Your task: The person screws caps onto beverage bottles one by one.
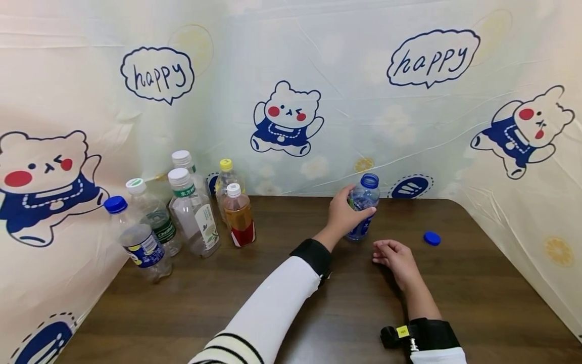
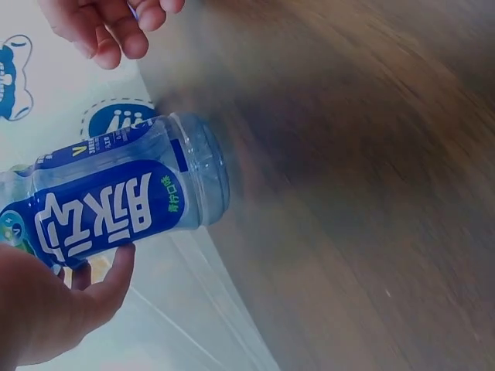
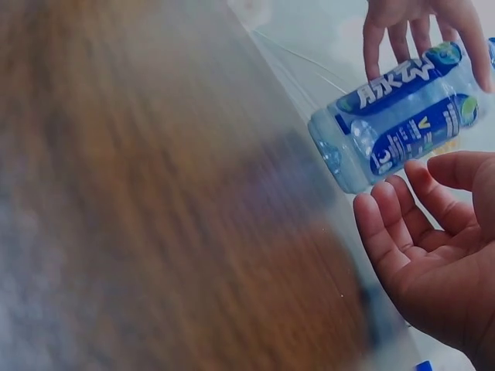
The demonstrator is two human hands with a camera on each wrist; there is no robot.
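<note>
A clear blue plastic bottle (image 1: 364, 197) with a blue label stands uncapped toward the back of the table. My left hand (image 1: 343, 212) grips it round its upper half, the thumb across the near side. In the left wrist view the bottle (image 2: 131, 182) shows large white characters on its label. My right hand (image 1: 396, 260) is just to the right of the bottle and in front of it, its fingers loosely curled and holding nothing. Those bent fingers (image 3: 398, 212) appear beside the bottle's lower part in the right wrist view. A blue cap (image 1: 432, 238) lies on the table, right of the right hand.
Several capped bottles stand at the left: a blue-capped one (image 1: 141, 242), a Chinese-labelled white-capped bottle (image 1: 195, 220), and one with amber liquid (image 1: 239, 217). Behind the brown table (image 1: 364, 303) hangs a pale printed cloth (image 1: 354, 121) with bears.
</note>
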